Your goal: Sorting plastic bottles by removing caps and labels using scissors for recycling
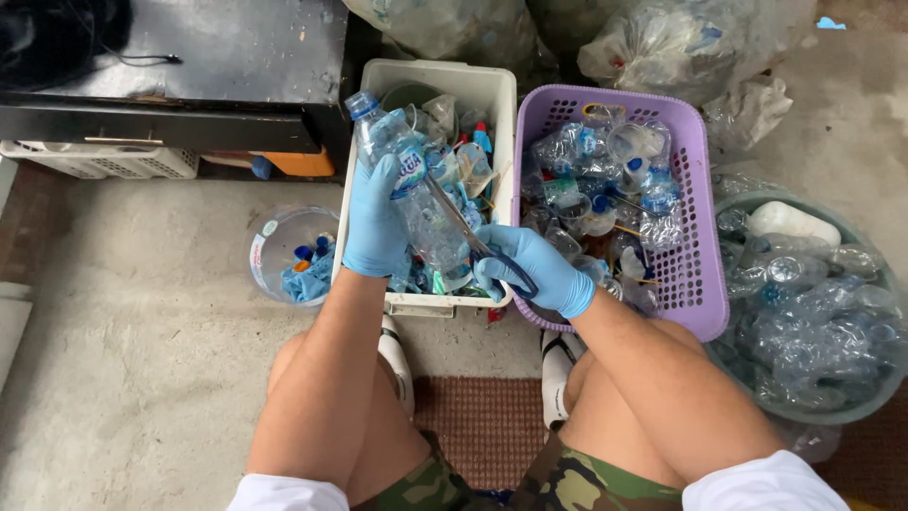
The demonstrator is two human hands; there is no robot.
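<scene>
- A grey-green round tub (856, 414) at the far right was heaped with clear, uncrushed plastic bottles, many with their caps on; judging by that pile, a good deal of the work was not yet done.
- Clear sacks (662, 38) stuffed with more bottles lay along the top edge, which suggested further stock beyond the tub.
- A purple perforated basket (683, 284) sat just right of centre, filled with crumpled bottles and bits of blue label and cap.
- A white rectangular bin (499, 104) stood beside it to the left, touching or nearly touching, and held a mix of cut plastic, label film and scraps; it looked about full.
- The left hand (375, 222), in a blue glove, was wrapped tightly around a clear water bottle (416, 194) with a blue label, which was held tilted over the white bin with its capped neck pointing away from the person.
- The right hand (535, 270), also gloved in blue, was closed through the handles of a pair of scissors (470, 237), whose blades lay against the bottle's side near the label; the label looked still attached.
- A small clear round tub (274, 237) on the floor to the left held a shallow layer of blue caps and film.
</scene>
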